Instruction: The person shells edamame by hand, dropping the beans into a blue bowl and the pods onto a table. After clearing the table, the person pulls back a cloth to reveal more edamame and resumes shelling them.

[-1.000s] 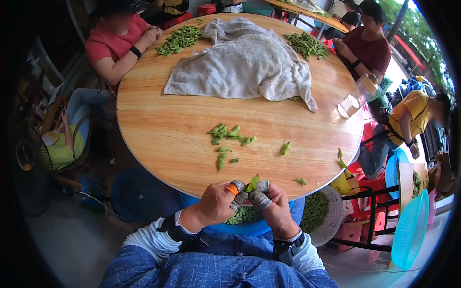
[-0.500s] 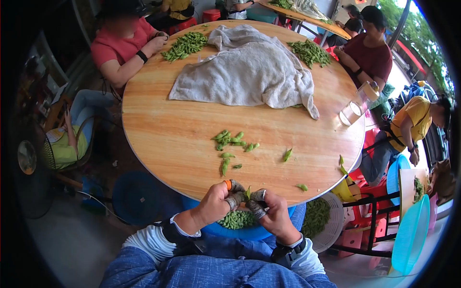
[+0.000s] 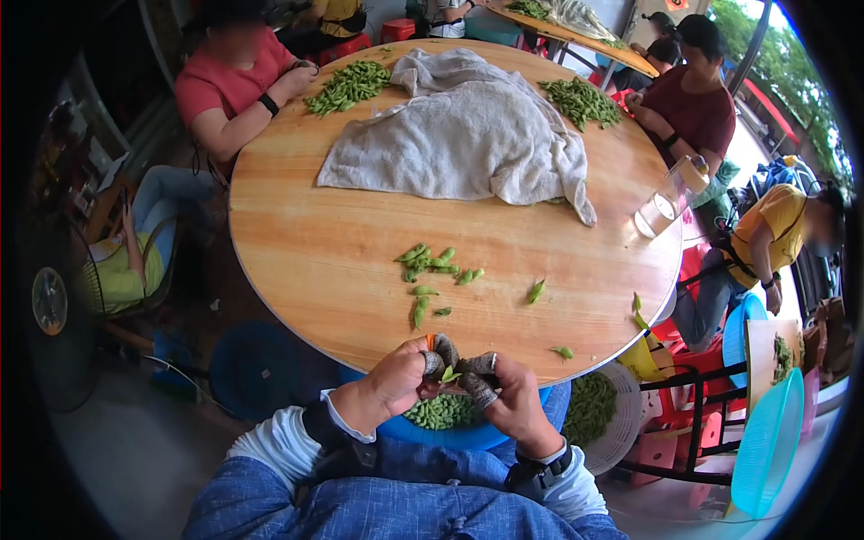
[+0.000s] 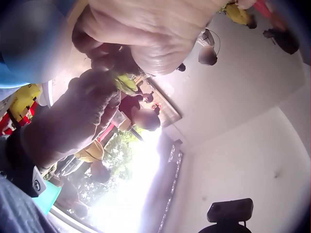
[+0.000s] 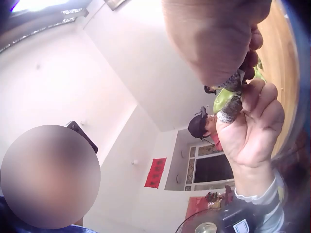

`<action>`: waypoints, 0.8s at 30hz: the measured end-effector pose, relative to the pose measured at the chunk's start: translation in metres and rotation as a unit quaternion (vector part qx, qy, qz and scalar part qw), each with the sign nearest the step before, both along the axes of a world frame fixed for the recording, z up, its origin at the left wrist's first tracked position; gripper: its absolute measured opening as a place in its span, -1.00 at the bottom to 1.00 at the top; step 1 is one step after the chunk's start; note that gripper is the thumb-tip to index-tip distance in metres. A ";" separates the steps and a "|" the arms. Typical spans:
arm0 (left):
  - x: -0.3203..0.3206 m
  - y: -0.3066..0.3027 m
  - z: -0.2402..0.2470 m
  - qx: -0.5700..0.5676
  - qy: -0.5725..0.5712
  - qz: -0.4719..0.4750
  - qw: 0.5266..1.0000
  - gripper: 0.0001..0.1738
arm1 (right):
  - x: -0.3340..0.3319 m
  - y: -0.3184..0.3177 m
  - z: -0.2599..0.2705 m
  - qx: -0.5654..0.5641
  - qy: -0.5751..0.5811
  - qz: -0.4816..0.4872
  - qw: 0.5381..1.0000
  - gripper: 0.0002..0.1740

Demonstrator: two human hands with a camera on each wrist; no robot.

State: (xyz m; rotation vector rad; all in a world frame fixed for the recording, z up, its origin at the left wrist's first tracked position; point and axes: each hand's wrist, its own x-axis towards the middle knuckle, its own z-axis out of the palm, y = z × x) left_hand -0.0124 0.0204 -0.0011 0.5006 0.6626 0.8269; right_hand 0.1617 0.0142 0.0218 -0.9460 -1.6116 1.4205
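Left grip and right grip pinch a pod.
From the left wrist, it points longways to lower right.

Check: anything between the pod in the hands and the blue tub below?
Nothing visible. The left hand and right hand pinch the pod, and the tub shows open below, beans inside. The edge of the table hides the tub's far side, so that part can't be judged.

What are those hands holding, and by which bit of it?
A green pod, pinched between the wrapped fingertips of the left hand and right hand; exactly which part each grips is hidden.
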 end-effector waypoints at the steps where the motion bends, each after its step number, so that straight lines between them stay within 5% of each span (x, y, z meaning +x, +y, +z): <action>1: 0.000 0.000 0.001 0.007 0.010 -0.001 1.000 -0.94 | 0.000 0.000 0.000 -0.016 0.016 -0.001 1.000 -0.88; 9: 0.001 -0.020 0.000 0.140 0.187 -0.046 0.971 -0.83 | 0.025 0.001 -0.021 -0.070 0.099 -0.113 0.986 -0.87; 14: -0.003 -0.032 0.003 0.425 0.357 -0.197 0.808 -0.80 | 0.079 0.013 -0.019 -0.020 -0.019 -0.324 0.946 -0.71; 15: -0.004 -0.033 0.006 0.471 0.359 -0.192 0.782 -0.80 | 0.088 0.012 -0.020 0.015 -0.099 -0.354 0.930 -0.66; 17: -0.007 -0.034 0.012 0.561 0.361 -0.181 0.722 -0.79 | 0.091 0.011 -0.020 0.034 -0.063 -0.364 0.929 -0.67; 18: -0.011 -0.030 0.020 0.510 0.338 -0.224 0.759 -0.79 | 0.088 0.013 -0.018 0.021 -0.055 -0.335 0.941 -0.67; 21: -0.029 -0.012 0.034 0.426 0.376 -0.158 0.807 -0.78 | 0.053 0.015 -0.003 -0.077 0.008 -0.212 0.974 -0.67; 24: -0.047 0.030 0.033 0.600 0.530 0.001 0.599 -0.71 | 0.004 0.022 0.008 -0.174 0.048 -0.019 0.983 -0.60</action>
